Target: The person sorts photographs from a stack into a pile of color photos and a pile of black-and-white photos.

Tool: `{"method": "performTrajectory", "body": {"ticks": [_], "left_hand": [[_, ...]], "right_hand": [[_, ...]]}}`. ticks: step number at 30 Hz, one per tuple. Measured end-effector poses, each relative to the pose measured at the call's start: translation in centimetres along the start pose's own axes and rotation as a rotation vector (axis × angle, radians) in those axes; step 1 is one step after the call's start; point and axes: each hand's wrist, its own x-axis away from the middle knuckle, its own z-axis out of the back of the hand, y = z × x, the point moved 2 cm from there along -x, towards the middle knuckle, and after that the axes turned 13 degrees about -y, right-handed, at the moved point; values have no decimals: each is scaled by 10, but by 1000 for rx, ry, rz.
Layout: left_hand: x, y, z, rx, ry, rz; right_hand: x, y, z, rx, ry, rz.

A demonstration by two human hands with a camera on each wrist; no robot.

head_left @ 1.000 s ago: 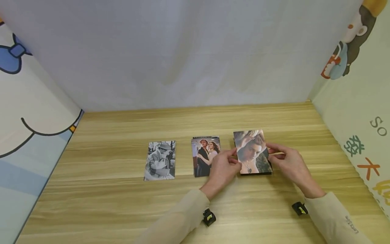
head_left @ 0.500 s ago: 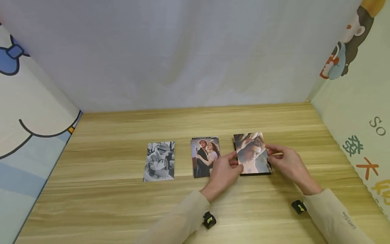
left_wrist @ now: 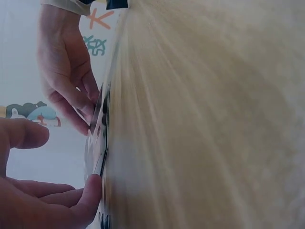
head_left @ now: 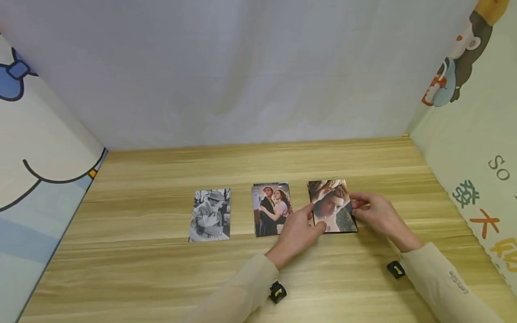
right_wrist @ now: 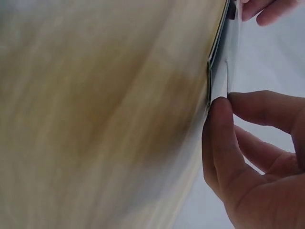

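Note:
In the head view, my right hand (head_left: 377, 216) is at the right edge of a portrait photo card (head_left: 334, 207) that tops the rightmost stack. The right wrist view shows the right hand (right_wrist: 259, 152) pinching the edge of the photo card (right_wrist: 220, 78) between its fingertips. My left hand (head_left: 298, 232) is at the card's lower left edge. In the left wrist view, one fingertip of the left hand (left_wrist: 52, 191) touches the card edge, while another digit stands apart from it. Dark card edges show beneath the portrait; the stack's depth is hard to tell.
Left of the hands lies a small stack of photo cards with a couple (head_left: 271, 208) on top. Farther left, a black-and-white photo card (head_left: 210, 215) lies flat on the wooden table (head_left: 141, 269). A pale curtain (head_left: 242, 67) rises behind, with printed walls at both sides.
The portrait card has come down slightly toward the near side, and its lower edge is closer to the stack's. My left thumb reaches farther over its lower left corner.

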Motion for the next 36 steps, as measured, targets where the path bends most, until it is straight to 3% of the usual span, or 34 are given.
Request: {"method": "performTrajectory", "body": {"ticks": [5, 11, 22, 29, 36], "left_hand": [[1, 4, -1, -39, -39, 17], [0, 5, 0, -136, -51, -17], [0, 3, 1, -100, -44, -12], [7, 4, 1, -41, -99, 20], [25, 4, 8, 62, -126, -52]], "right_hand": [[-3, 0, 0, 40, -9, 0], [-7, 1, 2, 69, -16, 7], [-7, 3, 2, 90, -11, -3], [0, -1, 6, 68, 9, -25], [10, -11, 7, -21, 72, -20]]}}
